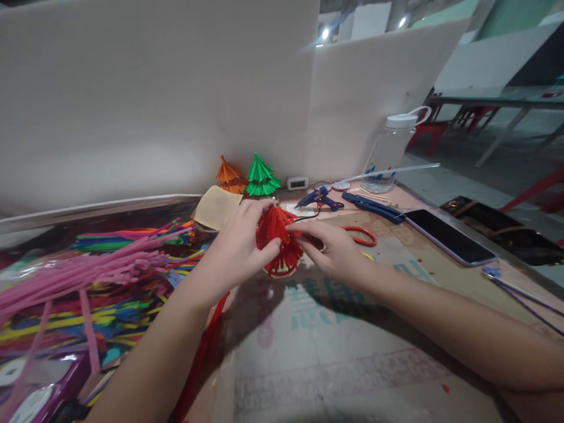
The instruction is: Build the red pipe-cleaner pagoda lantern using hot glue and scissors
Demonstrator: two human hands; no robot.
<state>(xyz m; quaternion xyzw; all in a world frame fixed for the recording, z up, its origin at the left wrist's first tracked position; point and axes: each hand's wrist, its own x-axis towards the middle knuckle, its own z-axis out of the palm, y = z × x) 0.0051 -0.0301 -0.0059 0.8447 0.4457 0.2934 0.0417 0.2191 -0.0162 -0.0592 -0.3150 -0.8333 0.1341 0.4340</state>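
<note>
A red tree-shaped craft [286,249] made of layered strips stands upright at the middle of the work surface, between my two hands. My left hand [247,235] wraps round its left side, with the thumb across the front and the fingers behind near the top. My right hand [330,247] pinches at the right side of the red strips; what lies exactly between its fingertips is too small to tell. An orange tree [229,174] and a green tree [261,176] of the same kind stand behind, by the board.
Pink pipe cleaners [101,264] and a colourful pile spread at the left. Behind and right are a blue glue gun [323,198], scissors with red handles [365,236], a blue cutter [373,207], a phone [449,237] and a bottle [388,154].
</note>
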